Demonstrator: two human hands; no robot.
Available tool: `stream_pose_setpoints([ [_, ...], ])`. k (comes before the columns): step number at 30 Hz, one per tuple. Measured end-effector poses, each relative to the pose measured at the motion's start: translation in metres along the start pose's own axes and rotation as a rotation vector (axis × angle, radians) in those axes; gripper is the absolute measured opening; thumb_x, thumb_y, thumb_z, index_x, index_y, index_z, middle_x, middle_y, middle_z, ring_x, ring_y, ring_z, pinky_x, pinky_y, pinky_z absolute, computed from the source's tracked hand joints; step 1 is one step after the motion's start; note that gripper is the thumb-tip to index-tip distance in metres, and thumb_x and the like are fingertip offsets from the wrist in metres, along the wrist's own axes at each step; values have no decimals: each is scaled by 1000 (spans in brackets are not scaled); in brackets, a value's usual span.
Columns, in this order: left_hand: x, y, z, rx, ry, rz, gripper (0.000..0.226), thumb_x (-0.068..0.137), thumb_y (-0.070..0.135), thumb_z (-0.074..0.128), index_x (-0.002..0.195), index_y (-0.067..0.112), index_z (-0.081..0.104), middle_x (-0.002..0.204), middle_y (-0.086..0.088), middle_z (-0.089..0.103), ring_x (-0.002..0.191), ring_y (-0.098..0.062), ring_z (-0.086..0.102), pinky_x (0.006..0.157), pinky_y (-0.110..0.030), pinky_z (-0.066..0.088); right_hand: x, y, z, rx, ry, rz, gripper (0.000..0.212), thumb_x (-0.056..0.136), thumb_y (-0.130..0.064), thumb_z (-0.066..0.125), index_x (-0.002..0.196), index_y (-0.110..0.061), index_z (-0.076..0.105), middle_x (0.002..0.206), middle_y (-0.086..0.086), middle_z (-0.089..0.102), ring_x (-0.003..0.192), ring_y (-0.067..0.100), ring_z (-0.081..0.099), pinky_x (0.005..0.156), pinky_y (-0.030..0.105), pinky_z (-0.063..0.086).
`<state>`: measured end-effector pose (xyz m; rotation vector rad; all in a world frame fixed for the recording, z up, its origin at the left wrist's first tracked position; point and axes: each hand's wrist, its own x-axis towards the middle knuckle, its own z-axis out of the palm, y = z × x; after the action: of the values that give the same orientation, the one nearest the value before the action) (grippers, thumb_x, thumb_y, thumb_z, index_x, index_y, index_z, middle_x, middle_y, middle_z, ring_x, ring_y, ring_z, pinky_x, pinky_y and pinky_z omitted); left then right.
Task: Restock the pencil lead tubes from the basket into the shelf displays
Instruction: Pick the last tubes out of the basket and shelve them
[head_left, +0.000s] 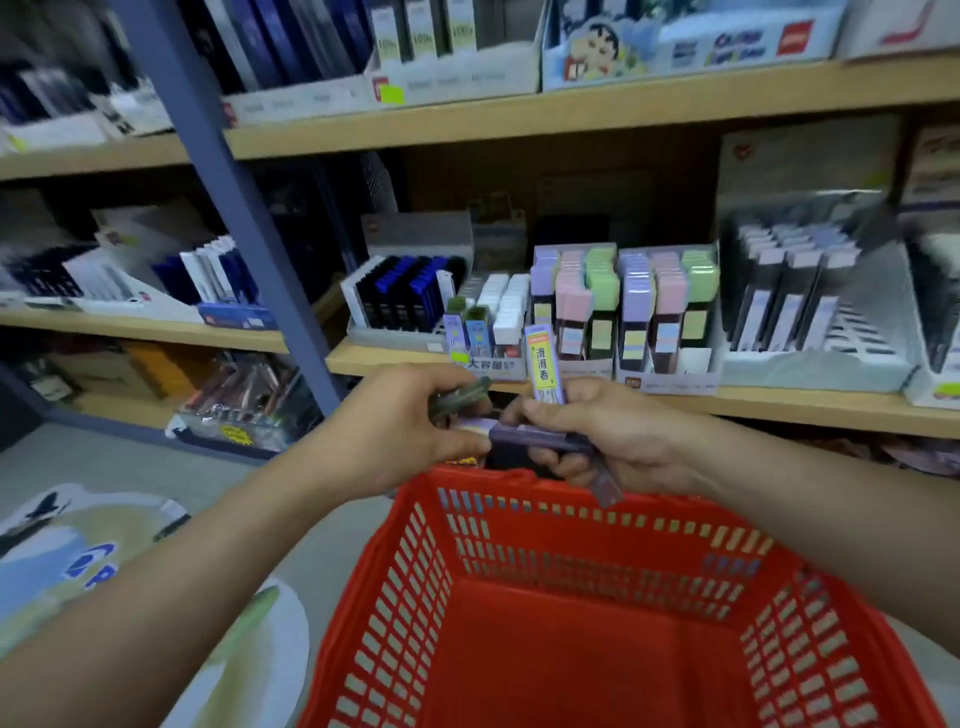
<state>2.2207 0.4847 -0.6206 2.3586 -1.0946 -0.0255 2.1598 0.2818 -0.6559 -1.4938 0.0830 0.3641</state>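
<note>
Only the head view to go on, so everything is placed off the red basket (519, 551).

A small bunch of lead tubes (540, 435) is held just above the basket's far rim, split between both hands. The left hand (400, 436) is curled round a couple of greenish tubes (460, 399), with thumb and forefinger apparently pinching the end of a purple one too. The right hand (618, 436) is wrapped round several purple tubes. One labelled tube (544, 366) is stood upright, one lies crosswise toward the left hand, and one pokes down over the rim. How many are in there can't be counted, because it's blurry.

Beyond the basket and higher up, the shelf (805, 408) carries the displays. A half-filled display box (491, 364) with matching green and blue tubes sits straight past the far rim, so that's probably where these are headed.

On handling: these look feather-light, stiff and made of smooth plastic, so a fanned bunch is likely to get slippery. The leads inside are presumably brittle, so drops are best avoided. Each tube is probably best pinched across its flat sides around mid-length, not by the cap end, which might pop off. It could then be slid into its slot one at a time while the rest stay held low over the basket, so a slip gets caught.
</note>
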Motion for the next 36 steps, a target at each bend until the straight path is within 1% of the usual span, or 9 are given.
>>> stream_pose_setpoints([
  [5,29,30,-29,-424,-3,-163,20,73,24,77,89,13,70,64,-11,61,58,-8,53,57,-20,45,-7,-27,-22,143,-55,-164,19,103,-23,43,96,-13,58,56,1,44,41,7,26,40,17,22],
  [9,67,52,-29,-658,57,-216,8,70,27,70,67,20,71,50,-1,42,41,-8,23,40,-18,14,-15,-54,-43,202,-45,-214,16,103,-21,43,93,-13,53,53,1,47,40,8,32,43,19,21],
  [14,104,66,-32,-623,176,-296,18,80,24,71,73,10,62,47,1,52,38,-6,30,38,-16,22,-23,-74,-64,65,-6,-218,19,102,-12,47,115,-20,58,75,9,72,48,21,60,39,21,30],
  [17,111,62,-34,-531,152,-281,20,88,21,68,72,10,64,44,6,50,38,-7,31,40,-17,24,-20,-78,-67,22,-33,-217,38,100,-3,44,122,-32,56,93,10,76,58,26,69,42,22,30],
  [20,110,50,-36,-434,254,-243,17,89,20,68,81,5,67,46,8,52,39,-5,39,41,-16,31,-15,-74,-65,95,-52,-152,43,98,2,43,127,-26,56,104,14,74,64,31,71,39,21,33],
  [25,109,28,-31,-407,230,-190,10,92,18,65,89,9,69,53,9,55,48,-6,45,48,-19,35,0,-59,-49,115,34,-138,30,99,-1,47,127,-8,54,81,13,70,51,18,55,37,18,32],
  [29,113,15,-34,-420,113,-173,6,90,19,67,91,13,68,63,1,56,56,-11,47,54,-23,39,-2,-52,-49,50,73,-121,30,98,-4,48,125,-16,57,88,15,72,53,17,50,38,17,29],
  [31,118,12,-34,-422,233,-154,5,89,16,69,86,12,68,56,3,53,50,-10,43,50,-20,38,-8,-54,-57,-45,126,-90,33,96,-2,51,120,-22,59,93,15,74,50,17,50,36,17,28],
  [36,138,-2,-28,-310,487,-100,6,86,18,71,82,18,67,64,4,56,57,-10,48,56,-25,40,-16,-57,-79,32,263,-47,31,98,-1,48,118,-20,63,62,4,50,42,9,30,37,16,21],
])
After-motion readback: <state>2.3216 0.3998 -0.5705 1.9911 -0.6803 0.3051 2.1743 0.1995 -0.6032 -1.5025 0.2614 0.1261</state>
